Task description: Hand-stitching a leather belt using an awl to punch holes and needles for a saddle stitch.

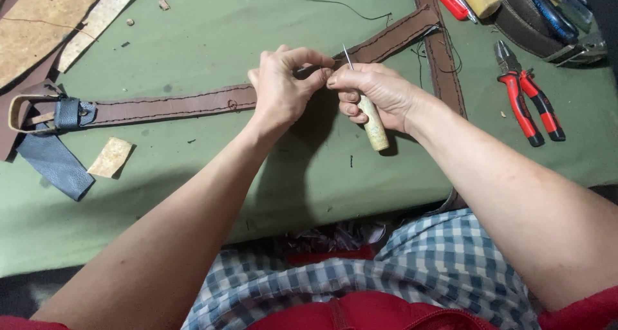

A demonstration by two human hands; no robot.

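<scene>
A long brown leather strap (167, 105) is laid across the middle of the frame, running from a buckle end at the far left up toward the upper right. Dark stitching is seen along both of its edges, and its surface looks matte and slightly worn. At its left end a tan buckle (26, 114) and a blue-grey leather loop (67, 112) are fitted, with a blue-grey leather piece (55, 166) lying just below. A second brown strap (444, 60) is crossed over it at the upper right.

The work is set on a green cloth-covered table (309, 175), smooth and a little stained. Pale cork-like scraps (111, 156) are scattered at the left, and a larger tan sheet (38, 21) is seen in the upper left corner. Red-handled pliers (531, 101) are placed at the right, with more tools at the upper right edge.

The left hand (280, 89) is curled, its thumb and fingers pressed together and pinching the strap near the centre. The right hand (380, 92) is closed around an awl (372, 127), whose pale, rounded wooden handle sticks out below the fist while its thin metal point (347, 56) rises just beside the left fingertips. A dark thread (322, 2) trails across the upper part of the table.
</scene>
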